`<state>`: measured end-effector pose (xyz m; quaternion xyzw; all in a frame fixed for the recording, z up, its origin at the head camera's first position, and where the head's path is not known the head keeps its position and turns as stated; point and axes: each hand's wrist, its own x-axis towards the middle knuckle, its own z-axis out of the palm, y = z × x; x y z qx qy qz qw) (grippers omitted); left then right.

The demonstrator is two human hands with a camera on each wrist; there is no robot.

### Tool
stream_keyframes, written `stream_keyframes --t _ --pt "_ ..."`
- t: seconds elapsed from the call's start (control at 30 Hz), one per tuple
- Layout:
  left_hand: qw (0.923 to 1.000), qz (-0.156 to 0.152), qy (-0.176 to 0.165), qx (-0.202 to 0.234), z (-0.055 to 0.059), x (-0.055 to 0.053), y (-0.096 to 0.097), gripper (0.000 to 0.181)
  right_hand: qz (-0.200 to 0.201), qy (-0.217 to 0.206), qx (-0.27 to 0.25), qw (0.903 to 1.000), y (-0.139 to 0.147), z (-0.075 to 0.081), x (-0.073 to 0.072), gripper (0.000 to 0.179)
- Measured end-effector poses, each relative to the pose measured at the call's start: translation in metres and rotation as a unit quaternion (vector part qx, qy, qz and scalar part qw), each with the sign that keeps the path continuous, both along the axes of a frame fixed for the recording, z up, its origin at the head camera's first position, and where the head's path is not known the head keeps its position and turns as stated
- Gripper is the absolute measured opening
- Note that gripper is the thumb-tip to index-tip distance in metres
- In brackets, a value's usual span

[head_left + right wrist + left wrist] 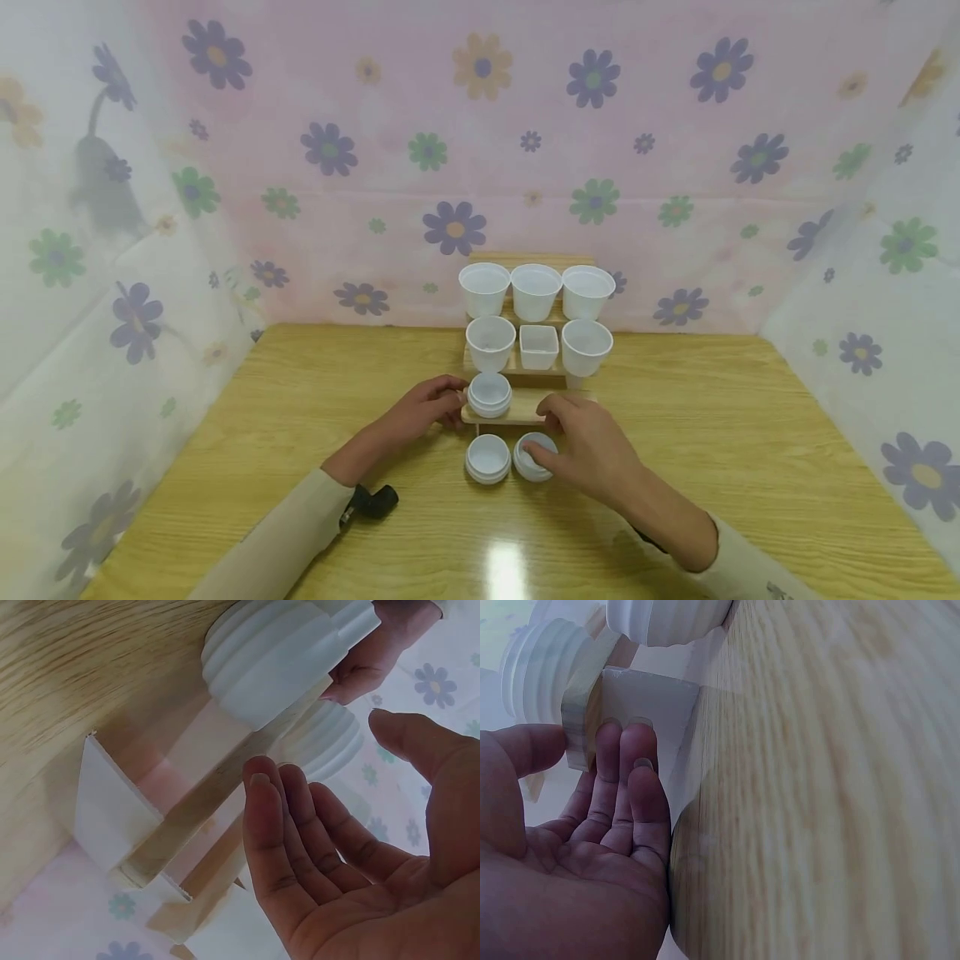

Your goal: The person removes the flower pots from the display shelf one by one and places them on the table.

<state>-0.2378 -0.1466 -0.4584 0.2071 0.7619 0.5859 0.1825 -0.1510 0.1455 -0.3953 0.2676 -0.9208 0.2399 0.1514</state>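
A tiered wooden stand (pixel 525 407) with white side panels holds white pots. My left hand (pixel 427 410) is at the left end of its lowest step; in the left wrist view, the thumb and fingers pinch the board (pixel 581 720). A ribbed white pot (pixel 489 407) sits on that step, just beside the hand. My right hand (pixel 596 446) hovers by the step's front edge, thumb over a white pot (pixel 529 475) on the table. From the right wrist view, its thumb stands apart from the fingers, with nothing between. Another round pot (pixel 487 467) stands to the left.
Three tapered white cups (pixel 536 296) line the top step. Below them are two more cups (pixel 491 348) (pixel 587 350) with a square white pot (pixel 538 348) between. A flowered cloth (pixel 390 167) hangs behind the wooden table (pixel 337 358).
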Motion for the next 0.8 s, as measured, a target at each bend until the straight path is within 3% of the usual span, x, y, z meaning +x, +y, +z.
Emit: stream_keyframes --t 0.5,0.8 --pt "0.9999 -0.002 -0.010 0.006 -0.0051 -0.0032 -0.0018 0.041 -0.021 -0.026 -0.020 0.9992 -0.0029 0.0029 -0.0058 0.036" --pt "1.0000 -0.004 -0.001 0.000 -0.0008 -0.0027 -0.0007 0.042 -0.017 -0.034 -0.047 0.9982 -0.0053 0.0052 -0.0083 0.040"
